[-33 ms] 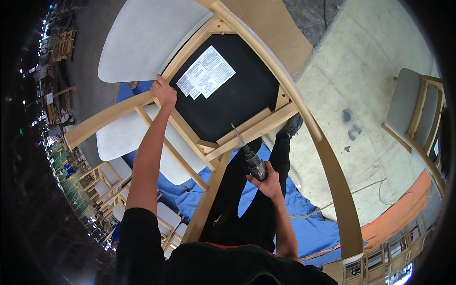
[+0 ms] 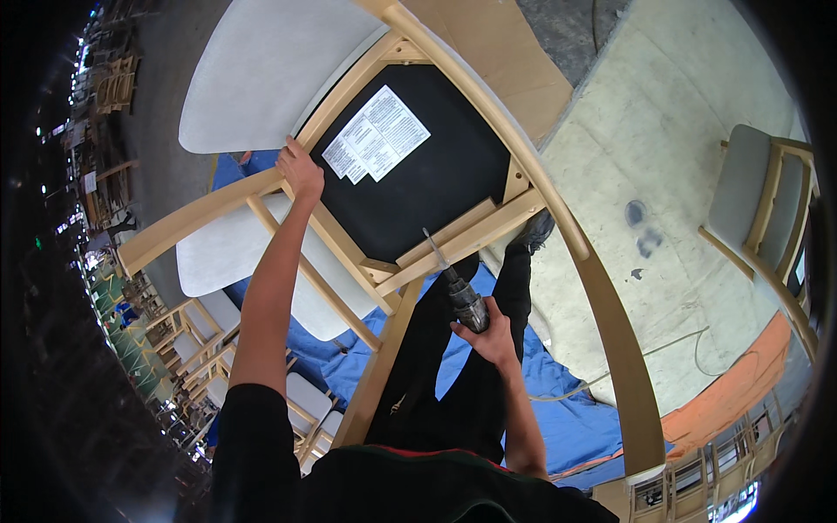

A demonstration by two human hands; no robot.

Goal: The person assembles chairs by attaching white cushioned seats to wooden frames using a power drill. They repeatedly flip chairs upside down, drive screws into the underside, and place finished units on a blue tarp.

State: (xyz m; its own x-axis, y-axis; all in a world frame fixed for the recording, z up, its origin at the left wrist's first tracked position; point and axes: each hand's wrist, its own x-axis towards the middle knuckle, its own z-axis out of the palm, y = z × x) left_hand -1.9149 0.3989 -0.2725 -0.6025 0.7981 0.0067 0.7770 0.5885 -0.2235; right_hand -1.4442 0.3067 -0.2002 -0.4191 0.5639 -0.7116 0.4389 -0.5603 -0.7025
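A light wooden chair is tipped over in front of me, its black seat underside (image 2: 445, 174) showing inside the wooden frame (image 2: 344, 240). White printed labels (image 2: 377, 132) are stuck on that underside, and a pale grey upholstered backrest (image 2: 261, 78) extends at the upper left. My left hand (image 2: 302, 170) is closed over the frame's left corner, where the leg joins. In my right hand (image 2: 488, 338) is a power screwdriver (image 2: 466, 301) with a long thin bit. The bit points up at the near rail (image 2: 471, 235); whether it touches the wood I cannot tell.
Another grey-cushioned chair (image 2: 741, 192) stands at the right on a pale floor sheet (image 2: 671, 113). Blue sheeting (image 2: 558, 418) lies under my feet, with a cable (image 2: 567, 397) across it. Several more chairs (image 2: 205, 322) crowd the left. Cardboard (image 2: 493, 52) lies beyond.
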